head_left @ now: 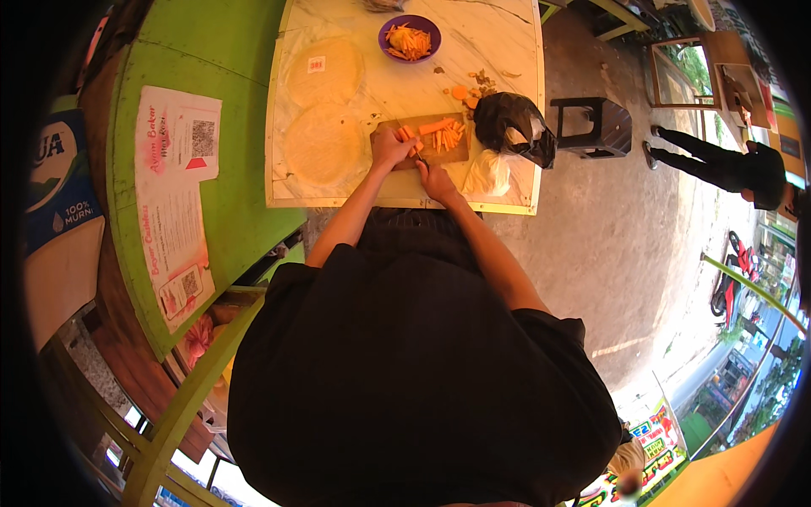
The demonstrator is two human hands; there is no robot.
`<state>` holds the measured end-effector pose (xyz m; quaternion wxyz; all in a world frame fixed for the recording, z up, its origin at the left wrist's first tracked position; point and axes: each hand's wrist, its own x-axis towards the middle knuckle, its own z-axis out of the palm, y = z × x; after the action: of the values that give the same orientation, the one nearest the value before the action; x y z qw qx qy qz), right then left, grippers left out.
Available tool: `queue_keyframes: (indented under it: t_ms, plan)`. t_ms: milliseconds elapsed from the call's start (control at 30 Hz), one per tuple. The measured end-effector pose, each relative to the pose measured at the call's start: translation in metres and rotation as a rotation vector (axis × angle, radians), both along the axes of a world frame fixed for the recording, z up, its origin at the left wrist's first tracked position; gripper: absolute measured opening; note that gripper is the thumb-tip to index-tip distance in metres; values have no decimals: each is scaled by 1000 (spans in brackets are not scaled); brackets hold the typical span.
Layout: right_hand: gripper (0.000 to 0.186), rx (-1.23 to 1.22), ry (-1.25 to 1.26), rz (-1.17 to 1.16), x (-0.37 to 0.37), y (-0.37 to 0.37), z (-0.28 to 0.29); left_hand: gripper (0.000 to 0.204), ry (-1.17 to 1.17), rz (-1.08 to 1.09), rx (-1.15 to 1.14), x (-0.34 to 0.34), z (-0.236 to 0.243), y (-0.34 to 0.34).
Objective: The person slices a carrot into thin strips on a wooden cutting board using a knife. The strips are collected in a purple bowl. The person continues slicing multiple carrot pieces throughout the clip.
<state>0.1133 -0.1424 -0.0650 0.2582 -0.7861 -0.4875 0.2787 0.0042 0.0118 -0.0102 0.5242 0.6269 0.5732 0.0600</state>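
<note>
Nearest the camera, a black shirt (422,372) filled the lower middle, both bare forearms running up from it toward 12 o'clock.

The right hand (436,179) was closed around a knife (420,157); only a short dark bit of it showed, angling toward 11 o'clock into the work. The grip looked firm, likely so the blade could come straight down. The left hand (390,147), just at 10 o'clock of the right, was curled over a carrot (409,135), pressing it onto the board (427,141), fingers bent, probably to keep the tips clear of the edge.

The carrot lay at the board's left end under that hand. Cut sticks (448,135) were piled at 3 o'clock of it, away from the blade, so fresh cuts had room.

The board sat at the near edge of the pale counter (507,51), within easy reach. At 3 o'clock of the board slumped a black bag (511,122), with a white bag (487,175) below it. Peels and scraps (473,89) lay at 1 o'clock of the board.

At 9 o'clock two thin round wrappers (325,148) lay flat on the counter, one beyond the other. Farthest, at 12 o'clock, a purple bowl (410,38) held more orange strips.

A dark stool (591,127) stood on the floor off to 3 o'clock.
</note>
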Motion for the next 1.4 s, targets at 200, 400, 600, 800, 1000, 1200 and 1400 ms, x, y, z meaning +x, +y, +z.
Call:
queue_keyframes:
  t_ms: [200,400,600,800,1000,1200,1400]
  plan:
    - [54,-77,-255,9,-15,-1,42,51,-44,102,109,-9,-16,-15]
    - [35,16,-89,32,-19,0,69,61,-125,123,-25,-6,4,-17]
    - [31,161,199,22,-24,19,89,65,-262,148,230,-8,-7,-13]
    - [30,131,126,40,-25,33,86,65,-357,152,245,-7,3,-6]
    - [31,74,80,87,-16,33,100,59,-414,61,81,-20,13,-2]
    - [32,92,78,44,-23,31,98,57,-505,219,-124,-20,16,-8]
    - [36,62,46,41,-19,34,102,55,-485,247,-43,-8,33,-14]
